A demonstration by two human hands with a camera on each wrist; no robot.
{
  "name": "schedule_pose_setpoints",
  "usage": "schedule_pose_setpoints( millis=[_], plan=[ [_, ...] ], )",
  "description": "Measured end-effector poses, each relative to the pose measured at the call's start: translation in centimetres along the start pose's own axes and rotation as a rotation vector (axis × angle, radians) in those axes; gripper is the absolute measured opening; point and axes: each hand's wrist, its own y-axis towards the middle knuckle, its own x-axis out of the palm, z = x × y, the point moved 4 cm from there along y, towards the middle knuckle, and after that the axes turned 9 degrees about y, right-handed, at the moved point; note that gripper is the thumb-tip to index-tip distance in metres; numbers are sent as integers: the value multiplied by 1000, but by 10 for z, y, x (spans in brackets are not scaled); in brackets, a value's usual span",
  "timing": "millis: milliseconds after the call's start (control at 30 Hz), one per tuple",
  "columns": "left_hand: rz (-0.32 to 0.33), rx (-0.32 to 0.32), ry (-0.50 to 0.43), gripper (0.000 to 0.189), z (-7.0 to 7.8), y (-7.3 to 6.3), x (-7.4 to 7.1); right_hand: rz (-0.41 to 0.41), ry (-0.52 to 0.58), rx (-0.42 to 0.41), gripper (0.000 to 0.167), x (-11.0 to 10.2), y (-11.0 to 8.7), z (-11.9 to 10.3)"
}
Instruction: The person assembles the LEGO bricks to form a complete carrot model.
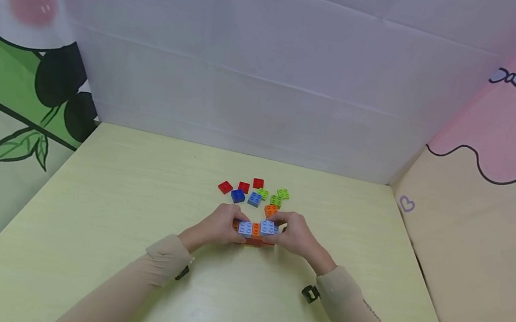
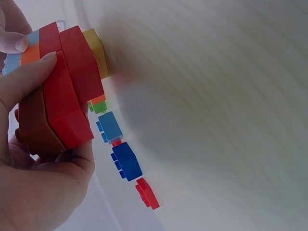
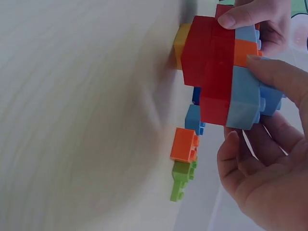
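Note:
My left hand (image 1: pixel 220 225) grips the left end of a build of toy bricks (image 1: pixel 253 241), thumb across its red side. A brown brick (image 2: pixel 37 122) lies within that grip. At the other end my right hand (image 1: pixel 298 235) holds the build, its thumb on a light blue brick (image 3: pixel 244 98) and its fingers behind. Red bricks (image 3: pixel 216 72) form the middle layers, with a yellow brick (image 3: pixel 181 43) under them. An orange brick (image 1: pixel 256 229) shows on top between two light blue ones. The fingers hide part of both ends.
Beyond the build lie loose bricks: several flat red ones (image 1: pixel 225 187), a dark blue one (image 1: pixel 237 196), a medium blue one (image 1: pixel 254 199), an orange one (image 1: pixel 270 210) and several lime green ones (image 1: pixel 283 193). A fabric backdrop (image 1: pixel 246 99) rises behind the pale table (image 1: pixel 137 183).

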Motion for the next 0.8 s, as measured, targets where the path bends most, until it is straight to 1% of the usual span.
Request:
schedule_pose_setpoints(
  millis=[233,500,633,800],
  plan=[
    [3,-4,-22,36,-1,-1,1,19,54,10,45,6,0,8],
    [6,-12,-13,36,-1,-1,0,45,109,8,43,10,1,14],
    [8,-12,-11,36,-1,0,0,53,132,22,44,12,1,17],
    [2,-16,-16,35,0,-1,0,55,187,34,45,15,-1,20]
  ],
)
